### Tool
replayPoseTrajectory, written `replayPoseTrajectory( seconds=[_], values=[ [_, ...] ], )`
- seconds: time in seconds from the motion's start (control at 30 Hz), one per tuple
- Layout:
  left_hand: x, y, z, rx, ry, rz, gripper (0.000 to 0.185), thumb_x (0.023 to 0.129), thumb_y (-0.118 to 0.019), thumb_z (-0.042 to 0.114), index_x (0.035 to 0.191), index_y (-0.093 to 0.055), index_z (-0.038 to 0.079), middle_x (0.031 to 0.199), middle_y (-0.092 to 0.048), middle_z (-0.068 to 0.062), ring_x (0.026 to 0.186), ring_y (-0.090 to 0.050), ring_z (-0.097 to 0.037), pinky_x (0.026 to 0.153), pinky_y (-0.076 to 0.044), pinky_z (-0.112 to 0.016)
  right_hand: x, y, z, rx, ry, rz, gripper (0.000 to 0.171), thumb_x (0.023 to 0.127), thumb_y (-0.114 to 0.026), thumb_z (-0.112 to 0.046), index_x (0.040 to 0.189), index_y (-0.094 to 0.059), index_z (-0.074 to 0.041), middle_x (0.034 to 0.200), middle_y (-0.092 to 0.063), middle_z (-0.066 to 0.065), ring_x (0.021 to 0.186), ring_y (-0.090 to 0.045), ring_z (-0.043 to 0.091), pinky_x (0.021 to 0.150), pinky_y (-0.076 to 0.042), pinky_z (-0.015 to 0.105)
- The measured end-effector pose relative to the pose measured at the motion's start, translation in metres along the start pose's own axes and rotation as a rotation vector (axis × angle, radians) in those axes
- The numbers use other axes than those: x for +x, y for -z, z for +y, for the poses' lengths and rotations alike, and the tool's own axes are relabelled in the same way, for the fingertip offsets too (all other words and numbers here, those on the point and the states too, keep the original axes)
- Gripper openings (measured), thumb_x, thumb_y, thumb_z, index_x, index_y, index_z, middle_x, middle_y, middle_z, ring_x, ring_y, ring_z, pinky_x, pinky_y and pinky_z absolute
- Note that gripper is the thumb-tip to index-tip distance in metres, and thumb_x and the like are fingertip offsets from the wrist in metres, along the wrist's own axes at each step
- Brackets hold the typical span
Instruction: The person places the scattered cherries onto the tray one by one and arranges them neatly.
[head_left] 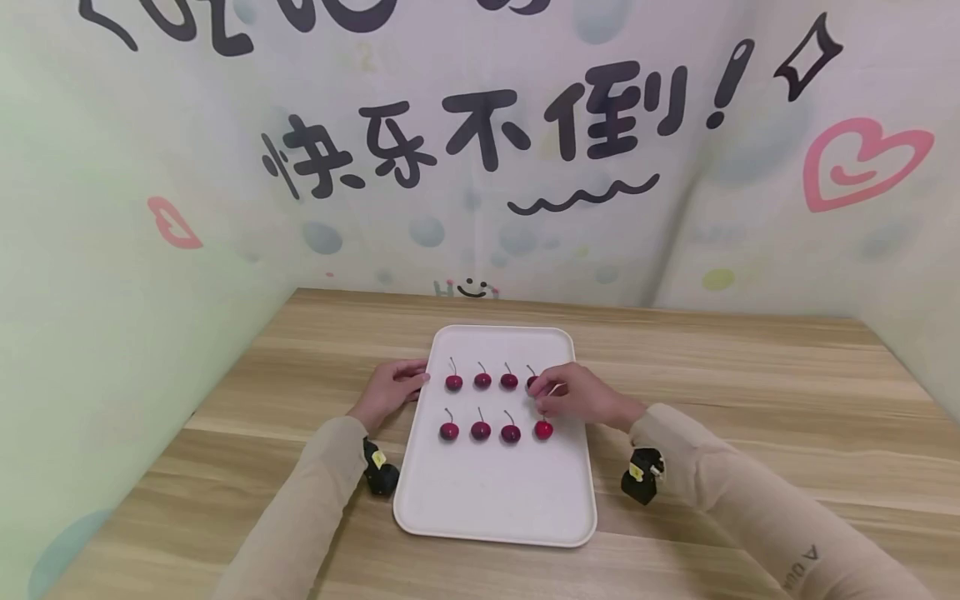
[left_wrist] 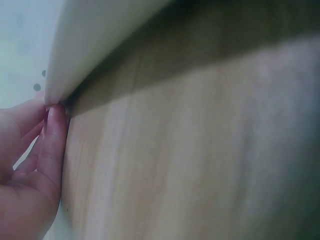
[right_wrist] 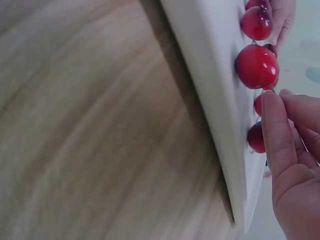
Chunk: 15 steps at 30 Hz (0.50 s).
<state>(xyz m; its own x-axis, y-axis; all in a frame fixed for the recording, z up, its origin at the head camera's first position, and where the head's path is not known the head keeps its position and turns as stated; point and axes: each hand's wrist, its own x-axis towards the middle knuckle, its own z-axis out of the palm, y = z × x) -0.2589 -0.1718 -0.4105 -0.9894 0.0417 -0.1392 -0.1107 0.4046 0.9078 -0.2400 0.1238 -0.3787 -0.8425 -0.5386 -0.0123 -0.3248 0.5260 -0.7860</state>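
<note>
On the white rectangular plastic tray lie eight glossy dark-red cherries in two rows of four. The right hand pinches the thin stem of the front-row cherry at the tray's 3 o'clock side — fingers closed on it. The left hand rests relaxed fingertips against the tray's 9 o'clock edge — holding nothing — on the pale wooden table.

Soft, even, bright light — faint shadows under the tray; wide-angle bowing at head-view edges — wrist views blurred.
</note>
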Motion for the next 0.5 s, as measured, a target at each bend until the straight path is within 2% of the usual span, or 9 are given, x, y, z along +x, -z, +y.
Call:
replayPoseTrajectory(
  seconds=[0.1,0.33,0.5],
  values=[
    [-0.0001,0.0001,-0.0004,0.003,0.007,0.003,0.036,0.087,-0.056,0.014,0.122,-0.053,0.005,0.111,-0.057,-0.013,0.094,-0.058,-0.021,0.077,-0.050,-0.027,0.0015,-0.0035,0.0007,-0.019,-0.017,0.008,0.011,0.081,-0.061,-0.004,0.092,-0.065,-0.004,0.085,-0.061,0.001,0.081,-0.056,0.015,0.078,-0.049,0.030],
    [0.0007,0.0009,-0.0014,0.008,-0.004,-0.003,0.037,0.088,-0.056,0.016,0.122,-0.052,0.004,0.112,-0.057,-0.014,0.094,-0.058,-0.020,0.078,-0.050,-0.028,0.0024,-0.0084,0.0037,-0.003,-0.051,0.015,0.009,0.081,-0.061,-0.003,0.089,-0.065,-0.003,0.079,-0.059,0.002,0.070,-0.053,0.014,0.061,-0.050,0.024],
    [0.0015,0.0008,-0.0018,0.001,-0.011,-0.005,0.037,0.087,-0.057,0.016,0.122,-0.052,0.005,0.111,-0.057,-0.013,0.092,-0.058,-0.020,0.077,-0.051,-0.027,0.0030,-0.0103,0.0055,-0.001,-0.081,0.038,0.009,0.080,-0.062,-0.002,0.089,-0.065,-0.002,0.079,-0.059,0.003,0.067,-0.053,0.014,0.057,-0.050,0.024]
  ],
)
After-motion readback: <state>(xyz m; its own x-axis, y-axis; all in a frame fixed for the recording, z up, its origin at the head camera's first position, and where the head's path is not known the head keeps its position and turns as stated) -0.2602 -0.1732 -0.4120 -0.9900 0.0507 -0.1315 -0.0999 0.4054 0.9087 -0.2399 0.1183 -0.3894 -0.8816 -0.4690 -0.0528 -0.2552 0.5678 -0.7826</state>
